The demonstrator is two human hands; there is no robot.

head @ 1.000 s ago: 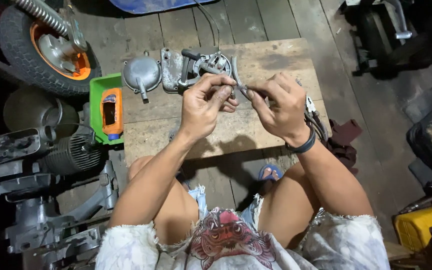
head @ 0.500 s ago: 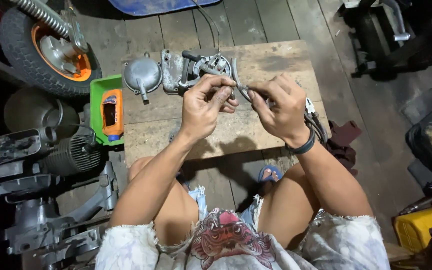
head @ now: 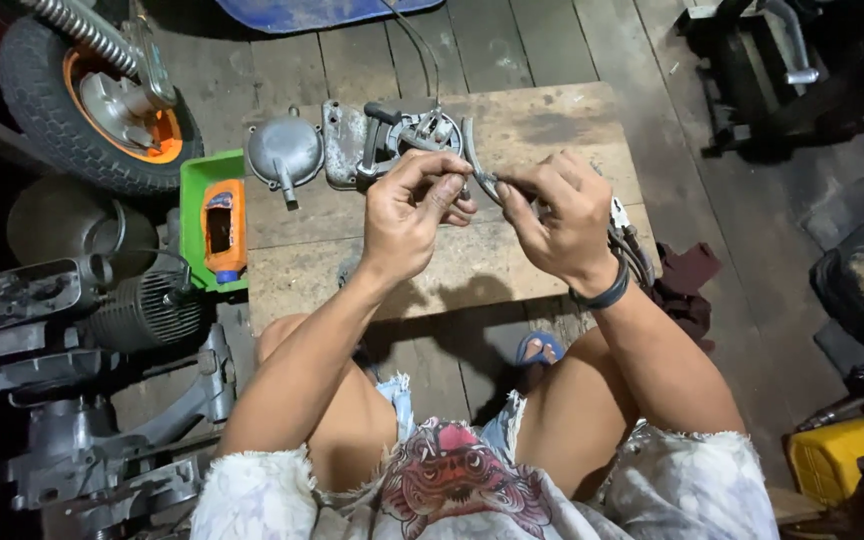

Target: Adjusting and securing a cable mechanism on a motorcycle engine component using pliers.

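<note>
1. The left hand (head: 407, 215) and right hand (head: 557, 215) meet above the middle of the low wooden table (head: 552, 120).
2. Between them is a curved metal lever (head: 479, 165); the right hand's fingers are clamped on its lower end.
3. The left hand's fingers are pinched together beside the lever; what they grip is too small to tell.
4. At the table's far edge lie a round grey cover (head: 284, 150) and a metal cable assembly (head: 407, 130).
5. A green tray (head: 192, 190) sits just off the left edge.
</note>
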